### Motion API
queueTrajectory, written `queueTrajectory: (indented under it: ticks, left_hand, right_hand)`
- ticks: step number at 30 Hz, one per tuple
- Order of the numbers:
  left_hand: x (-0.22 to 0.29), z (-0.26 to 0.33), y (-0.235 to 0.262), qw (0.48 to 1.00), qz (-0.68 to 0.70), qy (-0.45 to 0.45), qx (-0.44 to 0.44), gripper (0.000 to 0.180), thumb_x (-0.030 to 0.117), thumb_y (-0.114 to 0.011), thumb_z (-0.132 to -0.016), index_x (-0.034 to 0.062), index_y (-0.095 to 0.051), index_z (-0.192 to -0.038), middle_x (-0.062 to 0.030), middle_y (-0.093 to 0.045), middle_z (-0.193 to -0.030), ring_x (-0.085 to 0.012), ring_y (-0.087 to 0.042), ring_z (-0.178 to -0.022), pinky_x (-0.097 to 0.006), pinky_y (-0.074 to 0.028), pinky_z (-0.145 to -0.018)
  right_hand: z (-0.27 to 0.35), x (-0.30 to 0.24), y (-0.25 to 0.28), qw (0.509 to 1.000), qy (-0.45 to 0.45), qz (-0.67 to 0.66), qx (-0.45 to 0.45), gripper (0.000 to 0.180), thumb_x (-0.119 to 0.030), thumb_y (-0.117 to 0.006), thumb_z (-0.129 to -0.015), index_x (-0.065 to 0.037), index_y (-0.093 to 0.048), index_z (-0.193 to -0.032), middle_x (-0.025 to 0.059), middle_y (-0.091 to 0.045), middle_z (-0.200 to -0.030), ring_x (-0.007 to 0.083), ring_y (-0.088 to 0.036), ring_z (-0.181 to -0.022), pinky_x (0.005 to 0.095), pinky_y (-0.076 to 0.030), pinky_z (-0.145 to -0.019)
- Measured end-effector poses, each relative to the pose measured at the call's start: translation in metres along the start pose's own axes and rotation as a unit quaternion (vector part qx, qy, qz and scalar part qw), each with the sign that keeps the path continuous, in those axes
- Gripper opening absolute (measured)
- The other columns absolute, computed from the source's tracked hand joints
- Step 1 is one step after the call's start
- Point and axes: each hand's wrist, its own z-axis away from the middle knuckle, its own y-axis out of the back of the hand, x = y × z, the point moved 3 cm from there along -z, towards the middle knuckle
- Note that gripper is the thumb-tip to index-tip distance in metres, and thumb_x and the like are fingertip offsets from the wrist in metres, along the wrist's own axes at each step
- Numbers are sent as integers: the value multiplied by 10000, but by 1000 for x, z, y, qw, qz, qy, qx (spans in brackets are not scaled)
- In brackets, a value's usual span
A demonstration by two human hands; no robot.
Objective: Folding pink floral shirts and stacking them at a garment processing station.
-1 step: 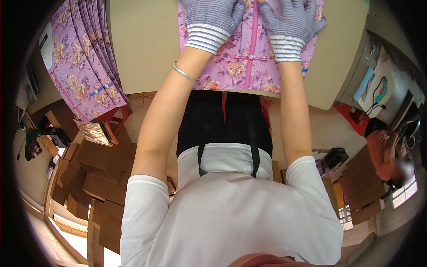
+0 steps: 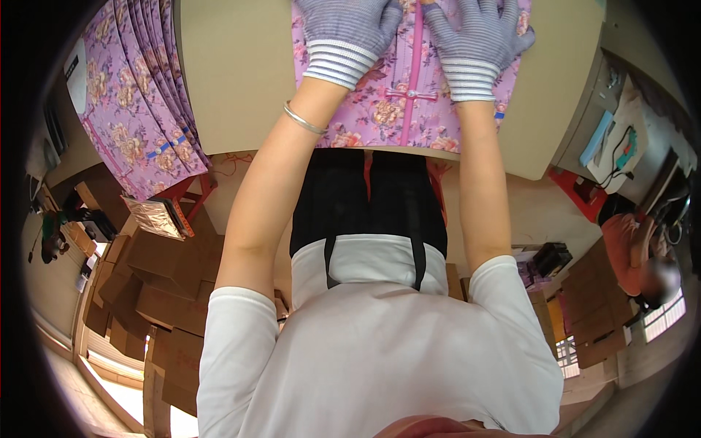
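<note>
Lying flat on the table's near edge is a purple floral cloth panel (image 2: 387,113). A magenta strip (image 2: 416,66) runs down its middle, with a bow-shaped ornament (image 2: 411,94) across it. My left hand (image 2: 343,33), in a grey-striped glove, rests on the cloth left of the strip; its fingertips pass out of the top of the picture. On the strip's right side, my right hand (image 2: 476,44), gloved alike, lies palm down with fingers spread. Its thumb is beside the strip. Both hands press on the cloth without a visible grip.
Several folded purple floral cloths (image 2: 139,95) hang over the left side of the beige table (image 2: 234,80). Cardboard boxes (image 2: 164,263) are piled at the lower left. Red stools (image 2: 577,193) stand below the table. At the right sits another person (image 2: 628,248) near a grey work surface (image 2: 646,175).
</note>
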Motion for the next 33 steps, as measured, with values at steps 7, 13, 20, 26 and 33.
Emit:
queueTrajectory:
  ticks: [7,13,20,26,33]
  left_hand:
    - [-1,0,1,999,6,-25,23,435,278,-605,-804,238,-658,-1234,-87,-502,-1439,-415,-393,-1361,-782,-224,-991]
    - [-14,7,-26,954,263,-7,144,303,328,-589,-827,212,-703,-1082,-84,-519,-1443,-434,-411,-1344,-787,-213,-998]
    - [0,-4,-1,999,19,-22,-14,335,376,-603,-821,239,-705,-1110,-74,-486,-1486,-445,-376,-1377,-805,-177,-1022]
    - [-9,2,-37,916,356,-18,186,399,365,-625,-802,291,-689,-1188,-63,-455,-1515,-441,-341,-1406,-807,-124,-1052]
    - [-21,-1,-20,999,14,-6,-35,342,339,-693,-768,350,-725,-1108,78,-490,-1490,-342,-385,-1409,-874,-124,-957]
  right_hand:
    - [-1,0,3,1000,-5,5,-8,533,-440,-715,-723,-197,-664,-1194,76,-529,-1421,328,-379,-1388,656,-279,-1016]
    - [3,3,-8,925,-79,-368,43,529,-449,-703,-730,-190,-667,-1190,81,-529,-1418,336,-366,-1392,670,-269,-1013]
    - [-4,8,4,1000,12,-16,-24,511,-472,-687,-741,-139,-663,-1128,98,-529,-1414,348,-377,-1377,668,-257,-1017]
    - [-2,6,-6,992,4,-121,21,514,-468,-647,-794,-113,-644,-1165,114,-527,-1422,345,-366,-1399,684,-240,-1048]
    - [72,23,34,942,174,-172,-229,440,-336,-614,-870,-167,-623,-1276,37,-518,-1442,280,-432,-1376,663,-246,-1113]
